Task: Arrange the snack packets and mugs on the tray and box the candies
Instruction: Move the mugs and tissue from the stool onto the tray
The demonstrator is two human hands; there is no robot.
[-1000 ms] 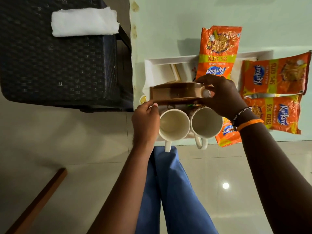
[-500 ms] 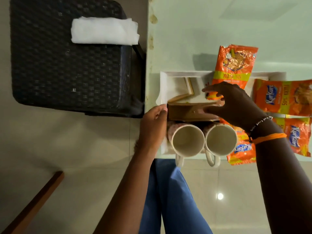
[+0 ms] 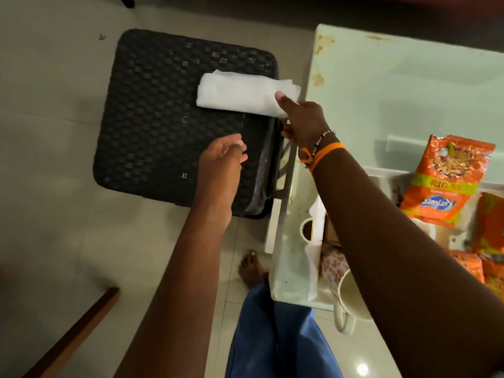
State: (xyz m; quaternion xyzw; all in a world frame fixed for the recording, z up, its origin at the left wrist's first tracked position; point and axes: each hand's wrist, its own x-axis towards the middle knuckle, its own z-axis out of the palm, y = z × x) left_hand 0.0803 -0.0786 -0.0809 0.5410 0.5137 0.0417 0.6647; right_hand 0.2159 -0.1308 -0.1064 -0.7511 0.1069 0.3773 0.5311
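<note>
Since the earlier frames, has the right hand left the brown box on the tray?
Yes. The right hand has moved left, off the pale green table, and now pinches the folded white cloth on the black woven stool.

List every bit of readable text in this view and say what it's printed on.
"Kurkure": blue logo, upside down, on the orange snack packet lying on the tray.
"EXTRA": upside down on that packet's green band; the number beside it is too blurred.
Other orange packets at right: print unreadable.

Matt black woven wicker stool [image 3: 169, 126], soft white folded cloth [image 3: 240, 96], glossy foil snack packet [image 3: 444, 181], polished floor tiles [image 3: 49, 186]
</note>
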